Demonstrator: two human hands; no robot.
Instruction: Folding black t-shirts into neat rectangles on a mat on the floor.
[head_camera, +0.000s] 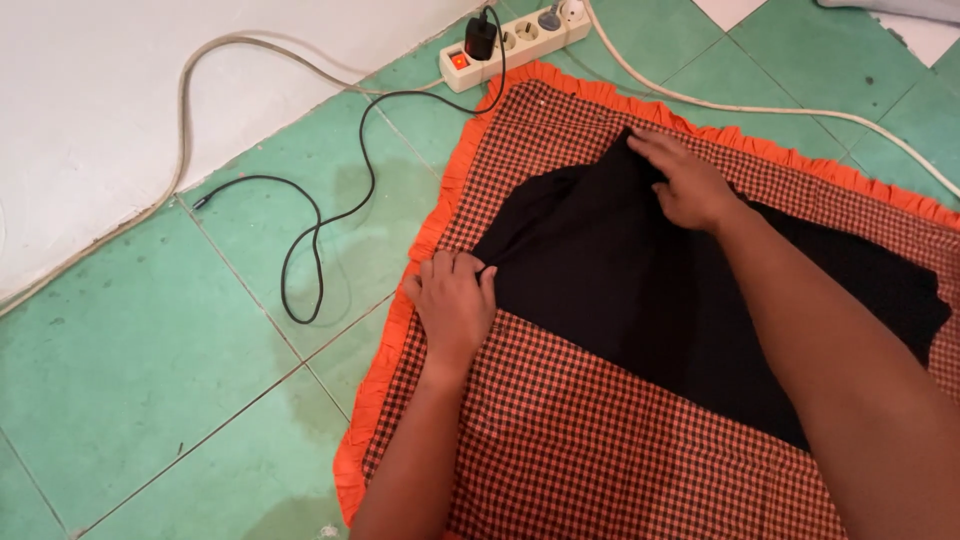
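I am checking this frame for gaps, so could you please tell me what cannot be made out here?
- Black cloth: its near-right part is hidden under the right forearm, head view.
- Checked mat: cut off by the bottom and right edges.
- Power strip: far end cut off by the top edge.
- Left hand: fingertips curled under, grip unclear.

Two hands (455, 300), one black garment (640, 280), one orange checked mat (600, 450), one power strip (515, 42), one loose black cable (320, 230)

My black cloth (640, 280) lies on an orange-and-black checked mat (600, 440) (plain orange frill), over green floor tiles (130, 360); the power strip (515, 42) is cream.
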